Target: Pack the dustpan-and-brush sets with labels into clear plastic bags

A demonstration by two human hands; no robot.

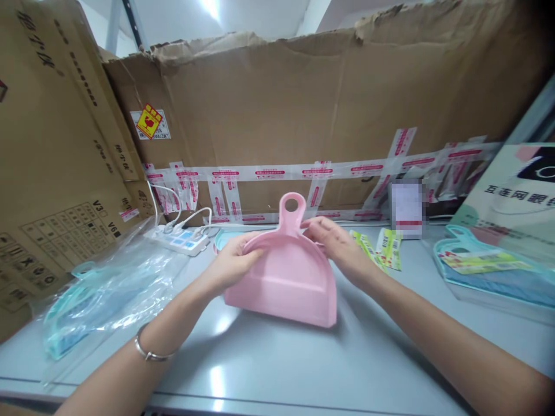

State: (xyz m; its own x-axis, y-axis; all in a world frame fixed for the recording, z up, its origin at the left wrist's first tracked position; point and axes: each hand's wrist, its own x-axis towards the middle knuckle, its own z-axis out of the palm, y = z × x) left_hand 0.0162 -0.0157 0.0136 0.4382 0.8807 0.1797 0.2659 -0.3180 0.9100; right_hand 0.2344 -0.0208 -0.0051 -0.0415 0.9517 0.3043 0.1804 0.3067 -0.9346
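A pink plastic dustpan (288, 277) lies tilted on the grey table (277, 358), its round-holed handle pointing away from me. My left hand (232, 263) grips its left rear rim, fingers curled over the edge. My right hand (336, 242) holds the right rear rim near the handle, fingers bent around it. Behind the pan's left side a light-blue edge (221, 238) of another item shows.
Clear plastic bags with teal dustpans (95, 294) lie at the left. A white power strip (177, 238) sits by the cardboard wall (303, 115). Green-yellow labels (385, 247) lie right of my hand. Teal packaged dustpans (489, 268) and a printed box (511, 196) stand at the right.
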